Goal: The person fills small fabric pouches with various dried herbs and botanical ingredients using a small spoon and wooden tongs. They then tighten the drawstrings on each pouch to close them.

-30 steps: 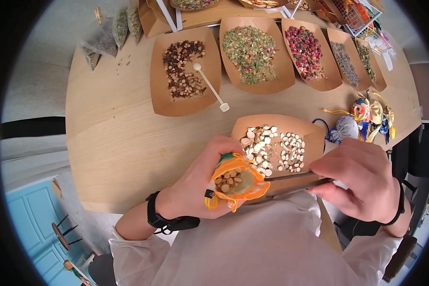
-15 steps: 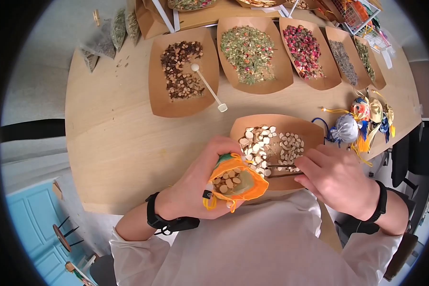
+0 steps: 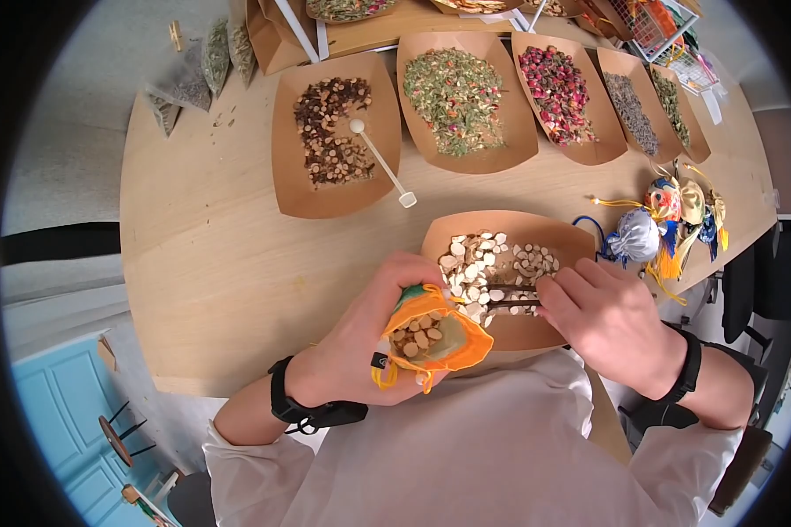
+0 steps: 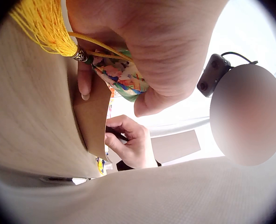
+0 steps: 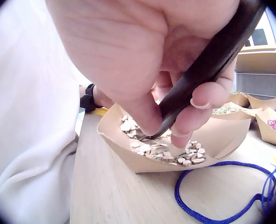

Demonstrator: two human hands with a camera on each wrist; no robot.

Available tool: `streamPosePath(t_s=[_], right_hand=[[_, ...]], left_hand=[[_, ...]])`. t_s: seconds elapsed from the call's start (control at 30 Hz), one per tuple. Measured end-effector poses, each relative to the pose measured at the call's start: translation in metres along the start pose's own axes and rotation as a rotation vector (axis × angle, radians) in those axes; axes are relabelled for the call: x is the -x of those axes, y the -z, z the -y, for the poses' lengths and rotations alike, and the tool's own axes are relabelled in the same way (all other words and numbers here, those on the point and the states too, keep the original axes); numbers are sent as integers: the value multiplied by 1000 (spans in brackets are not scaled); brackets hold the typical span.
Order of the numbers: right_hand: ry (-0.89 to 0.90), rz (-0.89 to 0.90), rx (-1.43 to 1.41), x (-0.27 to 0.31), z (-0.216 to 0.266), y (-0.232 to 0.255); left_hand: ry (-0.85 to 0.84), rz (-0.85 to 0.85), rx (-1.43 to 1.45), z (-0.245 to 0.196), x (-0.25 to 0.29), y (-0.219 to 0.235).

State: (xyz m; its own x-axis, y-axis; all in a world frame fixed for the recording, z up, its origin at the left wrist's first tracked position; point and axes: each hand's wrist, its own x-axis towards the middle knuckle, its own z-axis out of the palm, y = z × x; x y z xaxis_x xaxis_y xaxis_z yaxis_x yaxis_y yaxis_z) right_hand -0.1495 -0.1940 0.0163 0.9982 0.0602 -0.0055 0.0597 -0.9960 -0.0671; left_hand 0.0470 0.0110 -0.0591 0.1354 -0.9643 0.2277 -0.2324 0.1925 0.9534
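Over the table [image 3: 211, 255], left grip [image 3: 353, 338] holds a partly hidden pouch [image 3: 453, 351], right grip [image 3: 613, 327] tweezers [image 5: 205, 67].

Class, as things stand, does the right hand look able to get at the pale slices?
Probably yes: the right hand holds dark tweezers that reach into the open tray, among the pale slices.

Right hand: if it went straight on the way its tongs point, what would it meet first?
Likely the pale slices in the paper tray, right at the tips of the tongs. Beyond them, the orange pouch seems next, though its height is hard to judge.
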Motion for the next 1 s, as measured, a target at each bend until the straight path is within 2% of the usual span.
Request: streamPosePath(t_s=[0.33, 0.47, 0.53, 0.63, 0.67, 0.77, 0.9, 1.0], right_hand=[[-16, -70, -17, -1, -7, -2], [-44, -76, -36, 0, -11, 18], [-69, -138, -64, 0, -12, 28], [-72, -85, -170, 5, -11, 47], [-71, -87, -169, 5, -8, 49], [77, -274, -250, -2, 4, 51], [99, -285, -235, -6, 5, 54], [37, -267, -254, -8, -4, 56]], left_hand=[[-4, -6, -32, -2, -2, 1], [-2, -10, -49, -2, -2, -1], [9, -17, -27, -2, -2, -1], [-4, -13, -30, -1, -2, 0], [-5, -14, -32, -2, -2, 0], [-15, 5, -51, -4, -4, 1], [5, 20, -31, -4, -4, 2], [5, 5, -34, -2, -2, 1]])
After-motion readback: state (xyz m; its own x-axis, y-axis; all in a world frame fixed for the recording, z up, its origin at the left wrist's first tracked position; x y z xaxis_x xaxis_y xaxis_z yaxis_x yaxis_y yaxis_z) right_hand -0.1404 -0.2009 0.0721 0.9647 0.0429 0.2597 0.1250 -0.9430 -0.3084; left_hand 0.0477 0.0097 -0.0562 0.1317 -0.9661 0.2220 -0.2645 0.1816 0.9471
